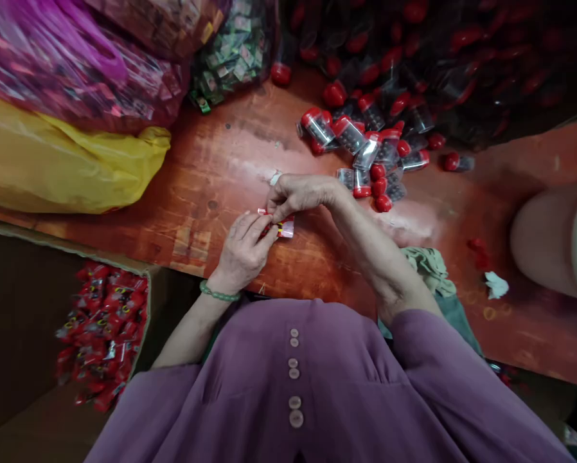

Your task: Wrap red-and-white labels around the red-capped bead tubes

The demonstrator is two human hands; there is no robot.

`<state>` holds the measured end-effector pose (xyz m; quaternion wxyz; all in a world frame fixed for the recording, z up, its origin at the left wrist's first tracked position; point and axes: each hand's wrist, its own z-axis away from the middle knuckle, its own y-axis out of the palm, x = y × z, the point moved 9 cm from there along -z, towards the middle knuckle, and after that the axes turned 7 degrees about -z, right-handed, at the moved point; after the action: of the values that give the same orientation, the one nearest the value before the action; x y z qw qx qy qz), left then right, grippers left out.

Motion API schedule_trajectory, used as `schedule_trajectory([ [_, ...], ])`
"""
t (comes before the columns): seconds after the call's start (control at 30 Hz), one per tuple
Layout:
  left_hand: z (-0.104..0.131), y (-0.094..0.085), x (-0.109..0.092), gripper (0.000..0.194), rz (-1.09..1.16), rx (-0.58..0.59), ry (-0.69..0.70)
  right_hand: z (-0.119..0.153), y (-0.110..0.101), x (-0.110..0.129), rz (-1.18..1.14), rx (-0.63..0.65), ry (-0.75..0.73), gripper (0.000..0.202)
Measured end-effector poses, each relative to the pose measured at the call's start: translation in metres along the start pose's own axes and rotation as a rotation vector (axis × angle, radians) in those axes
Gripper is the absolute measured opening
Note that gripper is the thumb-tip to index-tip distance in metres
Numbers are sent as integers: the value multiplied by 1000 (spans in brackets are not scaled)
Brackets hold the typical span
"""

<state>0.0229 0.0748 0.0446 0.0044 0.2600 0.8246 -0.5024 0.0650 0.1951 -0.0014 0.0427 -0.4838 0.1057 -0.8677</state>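
Fingers [269, 225] of left hand [243, 251] & right hand [301, 193] pinch one small red packet [285, 227] over red-brown counter [221, 167], w/ red-capped vials [360, 145] nearby.

You are pinching a small clear plastic packet with red and yellow print [283, 226], lying flat just before the red-capped vials [360, 148].

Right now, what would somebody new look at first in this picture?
First, the two hands in the middle: the left hand and the right hand pinch a small red packet together over the reddish table. Next, the heap of red-capped little bottles just behind the hands, and the big yellow bag at far left. A box of red packets sits low on the left.
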Motion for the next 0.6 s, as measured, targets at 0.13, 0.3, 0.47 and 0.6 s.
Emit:
schedule_trajectory([
  [0.13, -7, 8, 1, 17, -36, 23, 5, 3, -1, 4, 29, -69, -2, 8],
  [0.3, -13, 22, 5, 19, -40, 121, -60, 25, -7, 17, 230, -307, 34, 6],
  [0.47, -13, 28, 4, 26, 25, 194, -57, 88, -23, 12, 247, -693, 48, 15],
  [0.6, -13, 26, 2, 27, -12, 183, -43, 150, -44, -28, 325, -1077, 264, 13],
])
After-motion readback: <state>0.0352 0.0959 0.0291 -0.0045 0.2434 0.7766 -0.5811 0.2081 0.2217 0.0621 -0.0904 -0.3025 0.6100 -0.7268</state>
